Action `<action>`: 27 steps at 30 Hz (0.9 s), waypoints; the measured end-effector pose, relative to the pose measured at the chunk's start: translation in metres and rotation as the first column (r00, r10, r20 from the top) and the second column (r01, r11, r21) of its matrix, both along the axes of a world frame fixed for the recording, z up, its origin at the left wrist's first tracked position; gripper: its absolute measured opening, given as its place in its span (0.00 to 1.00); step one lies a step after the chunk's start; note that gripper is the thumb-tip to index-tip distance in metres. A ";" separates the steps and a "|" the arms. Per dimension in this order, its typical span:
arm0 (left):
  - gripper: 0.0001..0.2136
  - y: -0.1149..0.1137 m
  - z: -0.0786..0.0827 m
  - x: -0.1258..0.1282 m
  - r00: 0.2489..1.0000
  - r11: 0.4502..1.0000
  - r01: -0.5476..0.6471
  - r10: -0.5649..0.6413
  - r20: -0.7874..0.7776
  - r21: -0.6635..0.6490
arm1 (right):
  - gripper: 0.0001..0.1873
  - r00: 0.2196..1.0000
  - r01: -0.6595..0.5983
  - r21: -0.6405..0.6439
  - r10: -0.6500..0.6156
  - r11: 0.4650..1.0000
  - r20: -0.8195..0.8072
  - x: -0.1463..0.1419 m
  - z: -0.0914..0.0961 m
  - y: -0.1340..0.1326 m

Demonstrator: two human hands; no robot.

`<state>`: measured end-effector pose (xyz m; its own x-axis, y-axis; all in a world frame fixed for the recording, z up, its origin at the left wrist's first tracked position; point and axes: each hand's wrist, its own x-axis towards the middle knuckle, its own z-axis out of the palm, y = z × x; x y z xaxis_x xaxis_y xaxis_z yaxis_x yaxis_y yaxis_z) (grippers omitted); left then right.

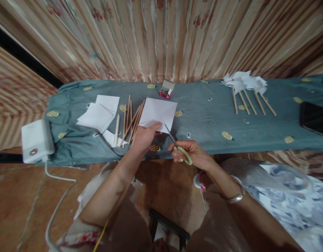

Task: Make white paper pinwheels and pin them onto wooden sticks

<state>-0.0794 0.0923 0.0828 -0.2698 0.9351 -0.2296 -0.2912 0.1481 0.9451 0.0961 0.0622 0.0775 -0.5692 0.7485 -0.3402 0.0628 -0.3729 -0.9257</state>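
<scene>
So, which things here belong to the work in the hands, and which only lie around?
In hand: left hand, white paper square, right hand, scissors.
Lying about: loose wooden sticks, paper stack, small open box, paper pinwheels, dark phone.

No legible text on paper [158,111], box [166,91] or cloth [203,120].

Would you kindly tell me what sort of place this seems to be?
Probably a room at home used for paper craft: a cloth-covered bench against a draped curtain, loose wooden sticks and finished pinwheels on it, the left hand holding a paper square, the right hand scissors.
</scene>
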 end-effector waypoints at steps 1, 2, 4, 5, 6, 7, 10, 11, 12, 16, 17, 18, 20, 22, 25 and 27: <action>0.17 0.000 0.000 0.000 1.000 1.000 -0.001 0.001 -0.001 0.000 | 0.24 1.000 0.006 -0.008 -0.006 1.000 -0.001 0.000 0.000 0.000; 0.17 0.000 0.000 0.000 1.000 1.000 -0.002 0.002 -0.003 -0.001 | 0.24 1.000 0.012 -0.018 -0.012 1.000 -0.001 0.000 -0.001 0.000; 0.17 0.000 0.001 0.000 1.000 1.000 -0.005 0.005 -0.008 0.000 | 0.24 1.000 0.025 -0.035 -0.025 0.999 -0.002 -0.001 -0.002 0.000; 0.17 0.000 0.001 0.000 1.000 1.000 -0.007 0.007 -0.009 0.002 | 0.24 1.000 0.028 -0.041 -0.029 0.999 -0.003 -0.001 -0.002 0.000; 0.18 0.000 0.002 0.000 1.000 1.000 -0.007 0.007 -0.009 0.006 | 0.24 1.000 0.030 -0.045 -0.031 0.999 -0.004 -0.001 -0.002 0.000; 0.18 0.000 0.002 0.000 1.000 1.000 -0.006 0.006 -0.008 0.009 | 0.24 1.000 0.031 -0.047 -0.031 0.998 -0.004 -0.001 -0.002 0.000; 0.17 0.000 0.002 0.000 1.000 1.000 -0.007 0.007 -0.003 0.012 | 0.23 1.000 0.030 -0.037 -0.030 0.999 0.007 -0.001 -0.003 0.000; 0.17 0.000 0.002 0.000 1.000 1.000 -0.008 0.008 -0.002 0.009 | 0.22 1.000 0.025 -0.027 -0.025 0.999 0.012 0.000 -0.003 0.000; 0.17 -0.001 0.002 0.001 1.000 1.000 -0.006 0.006 -0.002 0.003 | 0.22 1.000 0.017 -0.015 -0.017 1.000 0.015 0.000 -0.004 0.000; 0.18 -0.002 0.003 0.002 1.000 1.000 0.006 -0.006 -0.007 -0.021 | 0.22 1.000 -0.002 0.031 0.001 1.000 0.018 0.000 -0.005 0.000; 0.18 -0.002 0.004 0.003 1.000 1.000 0.008 -0.008 -0.008 -0.025 | 0.23 1.000 0.000 0.036 -0.001 0.999 0.020 0.001 -0.005 0.000; 0.19 -0.002 0.004 0.003 1.000 1.000 0.009 -0.010 -0.007 -0.026 | 0.22 1.000 0.000 0.037 -0.001 0.999 0.023 0.001 -0.005 0.000; 0.19 -0.002 0.004 0.003 1.000 1.000 0.009 -0.010 -0.003 -0.025 | 0.22 1.000 0.000 0.037 -0.001 0.999 0.029 0.001 -0.005 0.000; 0.19 -0.002 0.004 0.003 1.000 1.000 0.009 -0.008 0.001 -0.019 | 0.22 0.999 0.001 0.036 -0.002 0.999 0.033 0.001 -0.005 0.000; 0.19 -0.002 0.003 0.003 1.000 1.000 0.001 -0.001 0.003 -0.012 | 0.22 0.999 0.006 0.034 -0.007 0.999 0.035 0.001 -0.004 0.001; 0.19 -0.002 0.003 0.003 1.000 1.000 0.001 -0.001 0.001 -0.015 | 0.23 0.999 0.007 0.034 -0.009 0.999 0.035 0.001 -0.004 0.001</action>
